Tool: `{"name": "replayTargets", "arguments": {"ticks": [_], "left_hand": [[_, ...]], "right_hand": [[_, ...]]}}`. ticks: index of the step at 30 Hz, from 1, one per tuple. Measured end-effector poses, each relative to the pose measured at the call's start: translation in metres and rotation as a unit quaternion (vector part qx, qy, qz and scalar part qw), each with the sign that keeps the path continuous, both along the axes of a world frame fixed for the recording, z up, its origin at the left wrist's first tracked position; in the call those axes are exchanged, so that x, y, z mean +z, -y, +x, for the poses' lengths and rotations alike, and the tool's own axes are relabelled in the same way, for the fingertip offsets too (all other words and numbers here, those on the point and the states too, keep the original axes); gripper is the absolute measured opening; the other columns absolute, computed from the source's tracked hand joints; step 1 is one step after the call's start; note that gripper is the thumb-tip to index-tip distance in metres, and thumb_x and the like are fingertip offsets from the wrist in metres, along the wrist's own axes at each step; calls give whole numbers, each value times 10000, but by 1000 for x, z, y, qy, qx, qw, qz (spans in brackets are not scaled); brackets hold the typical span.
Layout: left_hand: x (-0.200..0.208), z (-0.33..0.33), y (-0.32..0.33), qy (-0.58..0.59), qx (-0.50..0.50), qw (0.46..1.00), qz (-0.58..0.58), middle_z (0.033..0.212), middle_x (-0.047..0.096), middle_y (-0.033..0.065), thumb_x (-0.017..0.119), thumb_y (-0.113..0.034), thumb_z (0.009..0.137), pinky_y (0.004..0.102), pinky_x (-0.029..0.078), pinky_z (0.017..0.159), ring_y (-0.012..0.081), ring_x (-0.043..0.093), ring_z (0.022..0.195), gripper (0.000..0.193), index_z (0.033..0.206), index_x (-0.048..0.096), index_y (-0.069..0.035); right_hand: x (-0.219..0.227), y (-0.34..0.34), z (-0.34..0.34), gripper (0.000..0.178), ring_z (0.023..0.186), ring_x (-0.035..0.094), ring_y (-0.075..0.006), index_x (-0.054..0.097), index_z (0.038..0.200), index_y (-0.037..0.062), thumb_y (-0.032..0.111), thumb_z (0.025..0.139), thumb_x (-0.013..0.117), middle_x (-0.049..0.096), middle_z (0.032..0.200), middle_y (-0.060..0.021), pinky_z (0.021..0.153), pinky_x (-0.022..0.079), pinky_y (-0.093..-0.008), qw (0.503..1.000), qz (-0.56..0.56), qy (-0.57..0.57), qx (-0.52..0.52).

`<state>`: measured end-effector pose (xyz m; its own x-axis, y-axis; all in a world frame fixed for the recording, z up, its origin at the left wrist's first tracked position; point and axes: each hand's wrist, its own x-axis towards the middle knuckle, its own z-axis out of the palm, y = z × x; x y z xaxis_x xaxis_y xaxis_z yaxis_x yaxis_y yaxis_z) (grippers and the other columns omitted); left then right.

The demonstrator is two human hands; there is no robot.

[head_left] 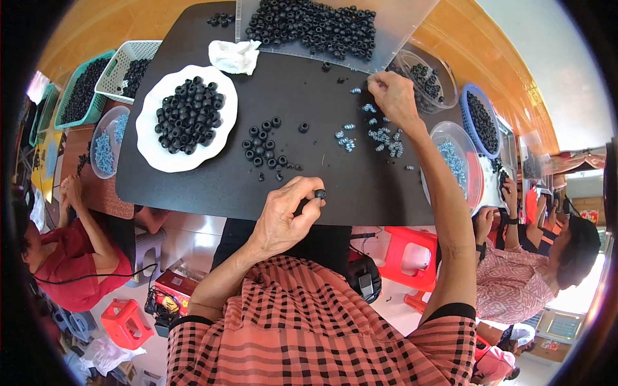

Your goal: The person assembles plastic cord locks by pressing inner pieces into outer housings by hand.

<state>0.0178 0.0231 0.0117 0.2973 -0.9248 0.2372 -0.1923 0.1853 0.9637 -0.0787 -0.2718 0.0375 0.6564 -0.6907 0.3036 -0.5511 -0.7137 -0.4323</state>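
My left hand (pixel 288 213), near the table's front edge, pinches a small black round piece with a hole (pixel 320 193) between thumb and fingers. Farther off to the right, my right hand (pixel 394 96) is closed with its fingertips low over the table, beside a clear container; anything in them is hidden. Below that hand lie small blue metallic ribbed pieces (pixel 385 137). In front of my left hand is a loose group of black holed pieces (pixel 262 143). To the left stands a white scalloped plate (pixel 147 132) heaped with the same black pieces.
A clear bin (pixel 412 19) of black pieces stands at the far edge, near a crumpled white tissue (pixel 234 56). A round tub (pixel 477 177) of blue pieces and a blue basket (pixel 468 119) are at right. Co-workers sit on both sides; a red stool (pixel 409 257) stands below.
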Motion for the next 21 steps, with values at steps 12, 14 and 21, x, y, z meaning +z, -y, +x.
{"name": "replayTargets", "arguments": {"ticks": [12,14,21], "left_hand": [[-3,2,1,-22,-23,999,9,824,576,92,543,57,827,285,536,683,173,680,780,185,1008,579,47],[-3,3,1,-12,-24,1000,3,830,584,98,546,57,821,290,532,682,179,680,776,189,1007,580,47],[-5,2,2,13,-19,999,-25,888,630,129,547,62,806,301,521,671,199,662,773,167,970,576,46]], "right_hand": [[2,-16,57,237,718,693,-288,711,927,-1,184,787,663,700,803,-178,719,541,-370,998,35,2,60],[-2,-18,61,248,724,692,-288,704,938,-4,178,771,683,702,830,-178,722,542,-368,997,25,4,79],[-20,-12,83,222,716,668,-230,677,944,11,111,748,703,686,840,-139,712,541,-330,995,-45,39,84]]}}
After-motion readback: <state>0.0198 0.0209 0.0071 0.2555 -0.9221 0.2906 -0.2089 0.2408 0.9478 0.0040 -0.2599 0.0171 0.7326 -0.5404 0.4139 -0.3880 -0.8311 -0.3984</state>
